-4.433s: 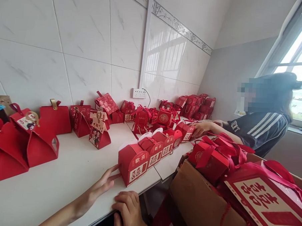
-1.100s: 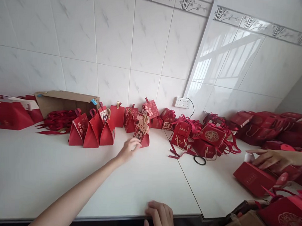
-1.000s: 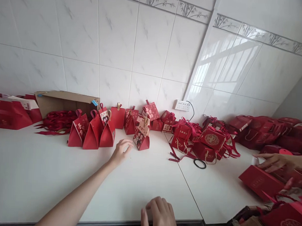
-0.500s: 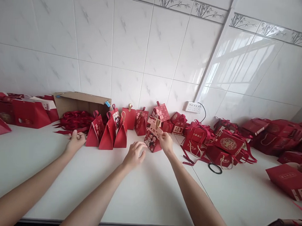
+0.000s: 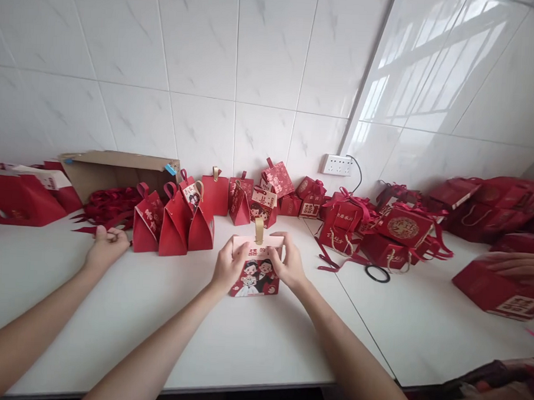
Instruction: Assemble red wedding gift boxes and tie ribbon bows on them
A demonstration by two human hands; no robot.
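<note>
A red and cream gift box [image 5: 255, 277] with a printed bride and groom and a gold strap on top stands upright at the middle of the table. My left hand [image 5: 229, 264] grips its left edge, thumb on the front. On its right edge is my right hand [image 5: 287, 261], its thumb also pressed on the front. Just behind, a similar box [image 5: 263, 206] stands among other red boxes. Three tent-shaped red boxes [image 5: 174, 226] are in a row to the left.
Another person's hand [image 5: 108, 244] rests by red ribbons [image 5: 110, 204] before a cardboard box [image 5: 122, 158] at left. Red boxes [image 5: 402, 226] and a black ring [image 5: 377, 274] lie right. At far right, a person's hand [image 5: 523, 265] touches a red box [image 5: 488, 289].
The couple-printed box has come nearer and now faces me. My left hand, apart from it before, has closed on it. The view has shifted, and the far-right hand shows more over its box.
</note>
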